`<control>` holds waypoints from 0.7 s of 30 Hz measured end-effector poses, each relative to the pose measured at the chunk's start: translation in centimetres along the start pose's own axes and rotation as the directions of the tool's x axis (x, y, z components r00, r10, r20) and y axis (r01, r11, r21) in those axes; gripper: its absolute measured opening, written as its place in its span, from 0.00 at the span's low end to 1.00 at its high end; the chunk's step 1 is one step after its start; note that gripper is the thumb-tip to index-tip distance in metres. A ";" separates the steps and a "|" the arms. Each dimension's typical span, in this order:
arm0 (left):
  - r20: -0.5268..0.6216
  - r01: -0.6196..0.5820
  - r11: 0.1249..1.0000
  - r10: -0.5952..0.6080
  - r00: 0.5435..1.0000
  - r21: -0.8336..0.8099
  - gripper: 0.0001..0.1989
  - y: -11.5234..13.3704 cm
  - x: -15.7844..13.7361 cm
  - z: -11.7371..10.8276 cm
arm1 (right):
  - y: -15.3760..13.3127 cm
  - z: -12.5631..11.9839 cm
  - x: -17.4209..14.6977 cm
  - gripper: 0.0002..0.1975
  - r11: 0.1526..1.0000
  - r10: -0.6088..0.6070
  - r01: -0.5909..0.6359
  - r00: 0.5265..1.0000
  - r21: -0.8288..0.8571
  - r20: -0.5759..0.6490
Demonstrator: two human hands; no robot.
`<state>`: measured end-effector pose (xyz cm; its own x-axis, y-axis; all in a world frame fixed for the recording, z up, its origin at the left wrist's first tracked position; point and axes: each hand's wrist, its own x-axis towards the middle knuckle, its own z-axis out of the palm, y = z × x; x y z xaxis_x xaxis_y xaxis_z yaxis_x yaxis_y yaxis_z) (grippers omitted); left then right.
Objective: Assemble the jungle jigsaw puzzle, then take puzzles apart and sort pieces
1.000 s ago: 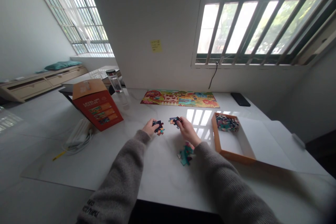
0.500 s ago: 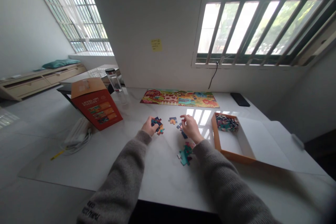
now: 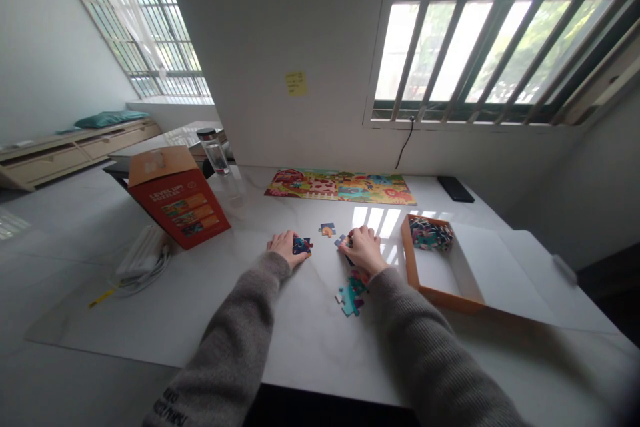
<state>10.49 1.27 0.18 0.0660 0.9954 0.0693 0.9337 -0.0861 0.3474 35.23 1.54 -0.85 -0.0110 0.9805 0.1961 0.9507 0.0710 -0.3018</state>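
Note:
My left hand (image 3: 282,246) is closed over some dark blue puzzle pieces (image 3: 302,245), low over the white table; the fingers hide part of them. To the right, my right hand (image 3: 365,248) has its fingertips bent down onto a blue and orange puzzle piece (image 3: 342,241), which they partly cover. Between the hands lies a single blue and orange puzzle piece (image 3: 327,229), touched by neither. A cluster of teal and pink puzzle pieces (image 3: 351,295) sits below my right hand, partly hidden by the wrist and sleeve.
An open orange box (image 3: 411,260) at the right holds more pieces. A long colourful puzzle picture (image 3: 340,187) lies along the wall. The red puzzle carton (image 3: 187,203), glass bottle (image 3: 216,152) and white power strip (image 3: 143,257) stand left; a black phone (image 3: 456,189) lies back right.
My left hand has turned over its pieces, and the orange part below them is now mostly hidden. My right hand's fingers have lowered and bent onto the puzzle piece.

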 end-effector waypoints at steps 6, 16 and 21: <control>0.079 -0.013 0.985 0.027 0.997 -0.172 0.25 0.6 0.0 -0.1 | -0.6 0.1 0.1 0.19 0.987 -0.019 0.016 1.000 0.160 0.017; 0.198 0.158 0.508 0.026 0.980 -0.847 0.16 1.5 1.1 1.4 | -3.0 -1.0 0.2 0.17 0.348 -0.245 0.012 0.966 0.938 0.079; 0.236 0.234 0.116 0.009 0.972 -0.965 0.20 3.2 0.8 1.8 | -4.6 0.1 0.0 0.15 0.448 -0.249 0.094 0.968 0.889 0.023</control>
<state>14.17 1.89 -0.38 0.1553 0.9763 -0.1509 -0.2157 0.1826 0.9592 30.83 1.19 0.45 -0.2543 0.9359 0.2438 0.1492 0.2871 -0.9462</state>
